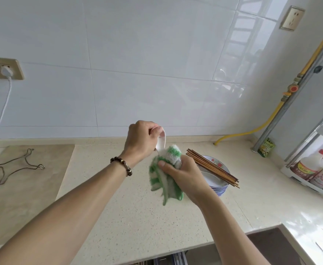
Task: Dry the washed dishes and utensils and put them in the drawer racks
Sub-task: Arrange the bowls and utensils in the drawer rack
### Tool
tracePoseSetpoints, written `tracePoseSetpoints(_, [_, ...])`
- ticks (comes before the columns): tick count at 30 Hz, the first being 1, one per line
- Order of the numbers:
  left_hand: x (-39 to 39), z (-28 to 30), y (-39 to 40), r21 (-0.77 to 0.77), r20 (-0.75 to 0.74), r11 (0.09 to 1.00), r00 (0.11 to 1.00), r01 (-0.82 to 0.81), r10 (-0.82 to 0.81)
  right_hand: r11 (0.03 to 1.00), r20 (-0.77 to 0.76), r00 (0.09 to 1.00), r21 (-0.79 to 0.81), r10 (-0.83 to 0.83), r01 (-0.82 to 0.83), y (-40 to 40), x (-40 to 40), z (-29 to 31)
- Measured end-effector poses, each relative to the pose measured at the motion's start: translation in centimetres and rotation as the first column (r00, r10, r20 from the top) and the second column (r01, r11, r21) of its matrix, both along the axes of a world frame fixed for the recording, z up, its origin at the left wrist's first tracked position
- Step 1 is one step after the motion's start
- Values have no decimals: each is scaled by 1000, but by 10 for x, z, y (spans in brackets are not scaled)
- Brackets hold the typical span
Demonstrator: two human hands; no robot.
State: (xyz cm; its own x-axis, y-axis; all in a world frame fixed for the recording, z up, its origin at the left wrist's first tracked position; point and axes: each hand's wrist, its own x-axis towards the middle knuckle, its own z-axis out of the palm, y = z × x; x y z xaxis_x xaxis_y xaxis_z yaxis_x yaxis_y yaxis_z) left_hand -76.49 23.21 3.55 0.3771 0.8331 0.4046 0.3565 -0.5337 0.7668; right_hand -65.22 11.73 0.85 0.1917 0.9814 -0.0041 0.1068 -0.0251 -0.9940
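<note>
— 2 hands over the counter (137, 217), both busy. What has the left hand (140, 139) got?

— Its fingers are curled round the handle end of a white ceramic spoon (161, 142), held above the worktop. A bead bracelet (121, 165) sits on that wrist.

— And the right hand (183, 174)?

— It grips a green-and-white striped cloth (166, 180), thumb pressed on the front. The cloth is bunched round the spoon's lower end, so the bowl of the spoon is hidden.

— Where are the other dishes?

— Just beside the right hand, a stack of plates (221, 189) stands on the counter, with a bundle of wooden chopsticks (212, 167) lying across the top plate. I cannot count the plates.

— Anything else around?

— A wire trivet (13, 167) lies on a mat (23, 188) at the left, well apart. Bottles stand in a rack (300, 178) at the right. At the bottom edge, part of an open drawer rack (176, 260) shows below the counter.
</note>
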Motion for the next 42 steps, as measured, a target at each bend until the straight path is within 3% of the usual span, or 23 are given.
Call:
tracePoseSetpoints(3, [6,-9,-12,37,-37,998,998,57,-55,988,-167,976,34,-140,148,8,-3,5])
tracePoseSetpoints(5, [2,-7,-6,61,-40,998,999,16,-14,998,-182,982,-17,-58,56,3,-2,6])
tracePoseSetpoints(8, [-9,2,9,17,-17,999,999,-30,30,991,-74,994,-97,85,-92,-11,-1,-1])
tracePoseSetpoints(11, [-8,5,5,-8,-78,999,996,42,-42,999,-7,1000,-42,-10,10,-1,-6,-4])
tracePoseSetpoints(14, [-3,-6,-2,15,-164,993,980,114,-110,986,-48,986,42,-158,160,11,-4,0])
tracePoseSetpoints(18, [-6,-6,-3,-43,-183,982,965,182,-187,975,-62,974,38,-217,220,13,-6,0])
tracePoseSetpoints(20, [-8,-6,-15,-127,-126,972,968,199,-215,930,-110,927,45,-359,365,17,-7,-3])
tracePoseSetpoints(24, [-22,-23,-34,-141,-183,987,978,71,-97,793,-418,710,-40,-566,608,25,-4,-1])
tracePoseSetpoints(26, [-25,-29,-42,-340,-170,920,949,197,-266,745,-470,646,-38,-602,666,25,-5,1])
tracePoseSetpoints(28, [-20,-32,-50,-481,-70,812,908,331,-412,727,-491,630,-9,-601,687,24,-14,3])
tracePoseSetpoints(31, [-20,-29,-49,-438,-21,818,905,373,-424,769,-523,674,53,-522,637,17,-18,0])
tracePoseSetpoints(33, [-29,-22,-41,-471,-24,785,883,403,-468,774,-388,744,111,-544,624,9,-7,-6])
tracePoseSetpoints(36, [-47,-5,-28,-485,-200,791,833,373,-515,784,-72,811,218,-581,581,-8,19,-9])
tracePoseSetpoints(38, [-49,3,-24,-453,-369,820,764,348,-529,885,21,916,269,-400,380,-21,28,-3])
tracePoseSetpoints(39, [-46,7,-25,-422,-460,839,716,344,-525,941,191,947,272,-258,202,-25,31,3])
tracePoseSetpoints(40, [-42,11,-27,-383,-538,855,668,349,-514,978,439,893,210,-103,9,-28,30,11])
tracePoseSetpoints(42, [-34,16,-35,-292,-663,883,587,368,-464,971,790,589,-31,170,-239,-27,25,16])
